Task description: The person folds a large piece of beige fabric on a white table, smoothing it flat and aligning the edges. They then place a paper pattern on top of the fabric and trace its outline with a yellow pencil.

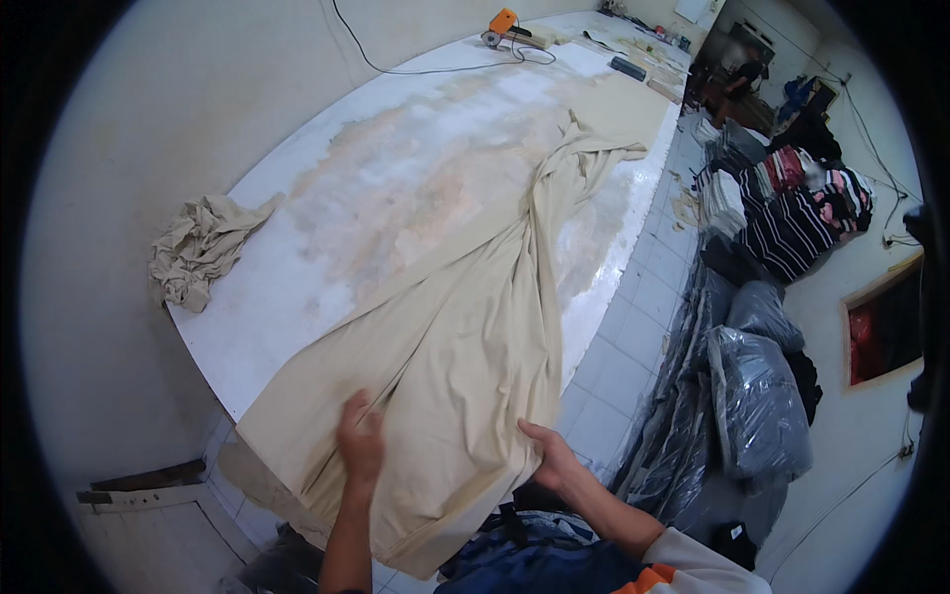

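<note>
A long beige cloth (465, 327) stretches down the table, twisted tight near its middle and fanning out wide towards me, with its near end hanging over the table's edge. My right hand (552, 457) grips the cloth's right edge, thumb on top and the other fingers mostly hidden underneath. Above the left part of the cloth is my left hand (360, 436), slightly blurred, its fingers loosely apart and nothing in them. Whether it touches the cloth is hard to tell.
A crumpled beige cloth (210, 247) lies at the left edge of the white, stained table (267, 297). An orange corded cutting tool (502, 24) sits at the far end. Plastic-wrapped bundles (757, 396) and stacked striped garments (792, 228) line the floor at right. A person (747, 74) is far back.
</note>
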Action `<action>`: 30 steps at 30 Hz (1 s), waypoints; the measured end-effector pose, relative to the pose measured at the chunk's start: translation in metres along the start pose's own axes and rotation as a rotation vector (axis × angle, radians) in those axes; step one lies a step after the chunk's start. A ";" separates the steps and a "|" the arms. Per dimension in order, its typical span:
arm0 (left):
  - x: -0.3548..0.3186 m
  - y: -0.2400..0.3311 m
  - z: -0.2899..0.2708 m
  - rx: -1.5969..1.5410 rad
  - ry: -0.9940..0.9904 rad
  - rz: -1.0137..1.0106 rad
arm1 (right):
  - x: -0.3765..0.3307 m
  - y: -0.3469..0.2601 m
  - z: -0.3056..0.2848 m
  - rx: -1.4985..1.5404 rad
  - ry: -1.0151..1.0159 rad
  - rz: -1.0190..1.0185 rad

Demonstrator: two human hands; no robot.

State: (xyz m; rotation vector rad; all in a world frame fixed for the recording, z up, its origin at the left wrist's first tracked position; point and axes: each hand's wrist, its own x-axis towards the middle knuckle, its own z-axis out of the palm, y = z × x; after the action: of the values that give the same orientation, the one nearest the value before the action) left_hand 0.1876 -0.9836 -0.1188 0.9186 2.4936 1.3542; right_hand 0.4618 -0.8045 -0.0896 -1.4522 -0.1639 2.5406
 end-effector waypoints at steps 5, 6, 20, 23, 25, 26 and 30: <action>0.084 0.054 0.083 0.007 -0.186 0.242 | 0.004 -0.040 0.037 -0.124 -0.303 0.001; 0.108 0.045 0.094 -0.020 -0.160 0.174 | 0.001 -0.047 0.033 -0.187 -0.375 -0.060; 0.228 -0.006 0.056 0.240 -0.020 -0.103 | 0.046 -0.121 0.003 0.077 -0.288 -0.140; 0.258 0.029 -0.009 -0.082 0.120 0.002 | 0.020 -0.119 0.036 -0.221 -0.376 -0.315; 0.261 0.038 -0.064 -0.236 0.097 -0.018 | -0.014 -0.112 0.047 -0.218 -0.393 -0.353; 0.262 0.036 -0.082 -0.390 0.078 -0.102 | -0.031 -0.109 0.049 -0.215 -0.429 -0.363; 0.249 -0.012 -0.100 0.077 -0.007 -0.223 | -0.061 -0.094 0.045 -0.251 -0.357 -0.329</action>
State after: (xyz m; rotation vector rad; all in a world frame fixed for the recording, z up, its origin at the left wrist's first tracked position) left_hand -0.0571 -0.9137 -0.0348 0.6337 2.5679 1.1899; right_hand 0.4651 -0.7278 0.0034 -0.9272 -0.7359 2.5368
